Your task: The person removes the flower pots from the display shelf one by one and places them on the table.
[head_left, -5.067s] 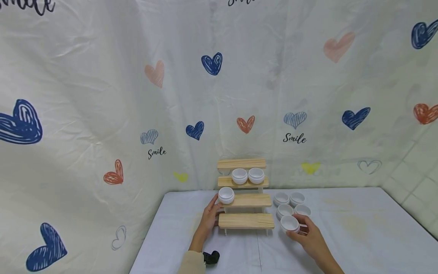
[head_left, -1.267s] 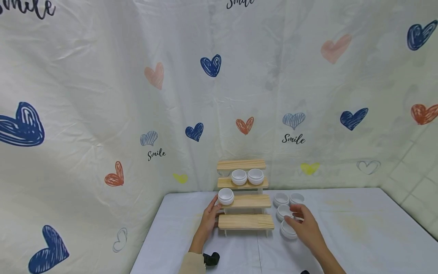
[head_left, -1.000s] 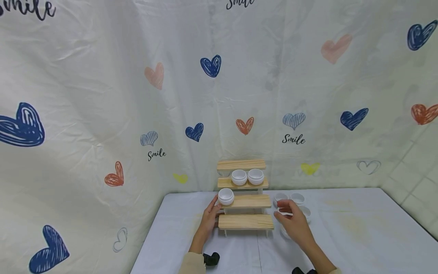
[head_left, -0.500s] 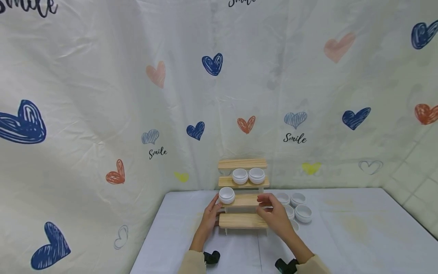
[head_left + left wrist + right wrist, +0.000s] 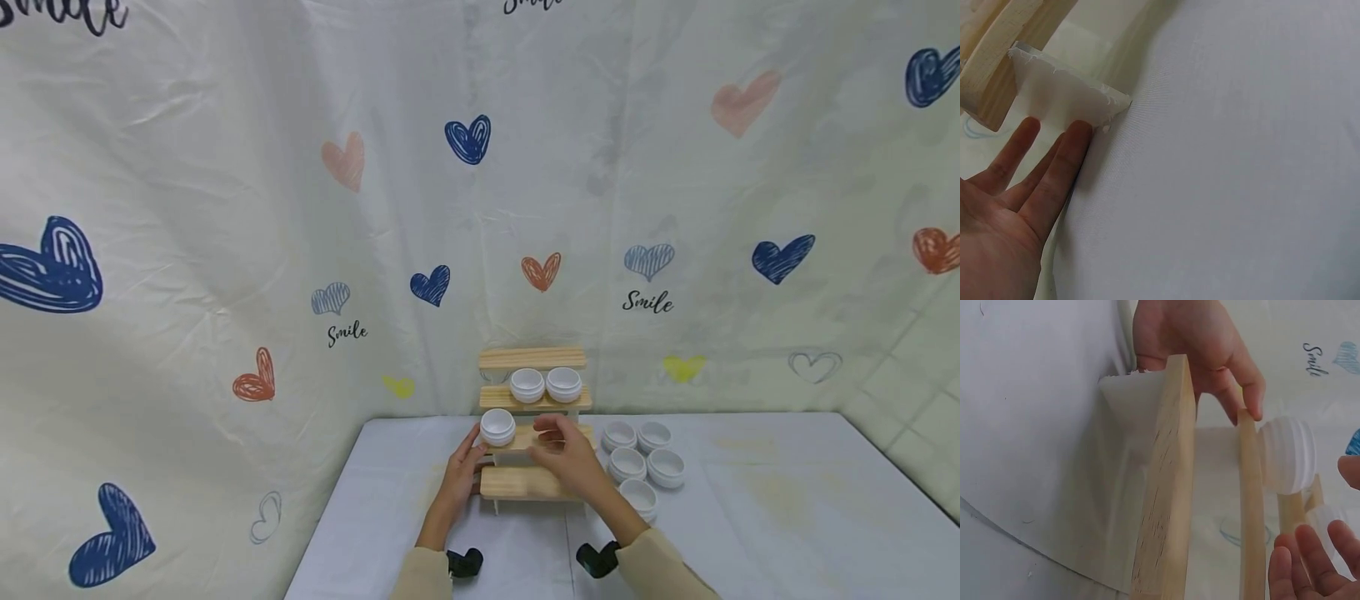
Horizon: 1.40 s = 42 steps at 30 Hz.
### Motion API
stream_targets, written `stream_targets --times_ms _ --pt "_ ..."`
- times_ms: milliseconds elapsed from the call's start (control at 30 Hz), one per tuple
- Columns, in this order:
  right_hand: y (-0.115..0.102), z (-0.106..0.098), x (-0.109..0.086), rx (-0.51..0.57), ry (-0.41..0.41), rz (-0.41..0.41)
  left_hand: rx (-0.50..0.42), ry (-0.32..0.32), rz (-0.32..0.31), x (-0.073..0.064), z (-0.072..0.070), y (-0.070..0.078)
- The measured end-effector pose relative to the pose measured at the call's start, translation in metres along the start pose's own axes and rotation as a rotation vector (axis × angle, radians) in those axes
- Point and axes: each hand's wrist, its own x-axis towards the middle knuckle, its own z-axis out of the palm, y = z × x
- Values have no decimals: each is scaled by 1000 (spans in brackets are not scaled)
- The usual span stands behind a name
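Right hand (image 5: 567, 458) has moved left, thumb and fingers apart; the nearest round white ribbed cup (image 5: 497, 427) lies just left; straight-fingered left hand (image 5: 453, 482) touches the tiered wooden stand (image 5: 521, 485).

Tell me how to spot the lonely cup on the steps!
On the white table stands a wooden four-step rack. On its second step from the bottom, at the left end, sits a white cup, alone, while the step above holds two.

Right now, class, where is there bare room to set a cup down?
Bare: the table right of the five clustered cups; top shelf; bottom shelf, left part. Crowded: second shelf up, with one cup and the right hand over it.
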Motion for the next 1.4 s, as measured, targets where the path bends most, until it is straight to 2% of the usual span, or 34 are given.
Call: stream_targets --times_ms 200,533,800,1200,1400 --pt "4 11 13 -2 -34 21 -3 7 -17 0 -1 -1" --pt "4 23 26 -12 -122 -27 12 24 -33 0 -2 -2" --pt "2 30 31 -77 -110 -12 21 22 -30 0 -1 -2" --pt "-2 39 35 -98 -65 -22 19 21 -38 3 -2 -1" --pt "-2 41 38 -59 -51 -14 16 13 -8 3 -3 0"
